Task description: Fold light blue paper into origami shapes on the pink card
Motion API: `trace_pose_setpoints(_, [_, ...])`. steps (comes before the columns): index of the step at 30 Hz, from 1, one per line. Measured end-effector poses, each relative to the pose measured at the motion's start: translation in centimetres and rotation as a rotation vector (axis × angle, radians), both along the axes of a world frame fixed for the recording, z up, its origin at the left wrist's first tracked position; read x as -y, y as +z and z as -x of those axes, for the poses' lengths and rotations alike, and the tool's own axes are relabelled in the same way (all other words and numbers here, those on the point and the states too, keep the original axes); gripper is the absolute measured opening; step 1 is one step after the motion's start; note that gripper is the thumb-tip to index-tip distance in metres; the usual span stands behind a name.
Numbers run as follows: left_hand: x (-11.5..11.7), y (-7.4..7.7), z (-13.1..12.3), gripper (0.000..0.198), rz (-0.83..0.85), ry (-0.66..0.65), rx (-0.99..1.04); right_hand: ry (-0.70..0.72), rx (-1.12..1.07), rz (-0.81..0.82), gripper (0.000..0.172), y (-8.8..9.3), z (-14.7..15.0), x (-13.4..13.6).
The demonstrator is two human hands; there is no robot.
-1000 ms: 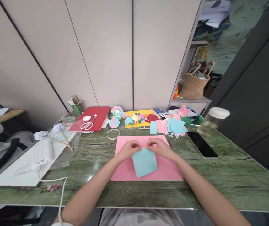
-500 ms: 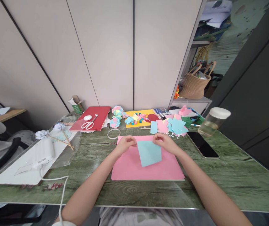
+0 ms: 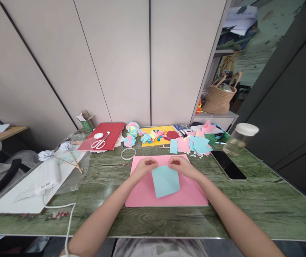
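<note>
A light-blue square of paper [image 3: 165, 181] hangs tilted from both of my hands, above a stack of pink paper sheets [image 3: 142, 196]. My left hand [image 3: 146, 167] pinches its upper left corner between thumb and fingertips. At the upper right part of the square, my right hand [image 3: 181, 165] pinches the edge in the same way. The two hands are a short gap apart, over the far part of the pink sheets. Fingertips cover the gripped edges of the square.
Behind lie blue and pink paper pieces [image 3: 199, 144], a yellow sheet [image 3: 153, 130] with small coloured bits, and paper balls [image 3: 129, 140]. White scissors [image 3: 98, 143] rest on red paper [image 3: 112, 128]. A phone [image 3: 228, 165] and clear cup [image 3: 235, 144] stand right; a white power bank [image 3: 48, 175] lies left.
My right hand has moved left, closer to my left hand. The blue square has shifted slightly left and nearer to me, still held by both hands.
</note>
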State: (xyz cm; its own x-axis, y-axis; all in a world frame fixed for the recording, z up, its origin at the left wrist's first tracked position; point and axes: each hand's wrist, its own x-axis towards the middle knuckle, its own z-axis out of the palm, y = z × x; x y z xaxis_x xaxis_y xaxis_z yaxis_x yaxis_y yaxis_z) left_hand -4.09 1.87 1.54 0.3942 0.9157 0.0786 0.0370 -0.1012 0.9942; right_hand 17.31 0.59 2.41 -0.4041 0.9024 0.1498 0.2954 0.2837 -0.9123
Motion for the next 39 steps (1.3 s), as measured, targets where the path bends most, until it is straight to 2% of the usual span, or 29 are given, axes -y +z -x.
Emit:
trace_pose_setpoints(9, [1.0,-0.8,-1.0,0.007,-0.047,-0.094,-0.099,0.069,0.037,0.009,0.01,-0.4,1.3,1.0])
trace_pose_setpoints(18, [1.1,0.4,-0.9,0.003,-0.065,-0.019,-0.046,0.03,-0.002,-0.019,0.013,0.8,0.4,0.6])
trace_pose_setpoints(28, [-0.2,0.6,0.6,0.002,-0.005,0.008,0.026,-0.082,-0.034,-0.047,0.021,1.3,-1.7,-0.3])
trace_pose_setpoints(33, [-0.5,0.9,1.1,0.01,0.037,0.046,0.074,-0.135,-0.039,-0.069,0.021,1.5,-2.2,-0.4])
trace_pose_setpoints(39, [0.4,0.6,0.2,0.024,0.043,0.003,0.07,-0.088,0.012,-0.072,0.017,1.1,-0.1,0.5])
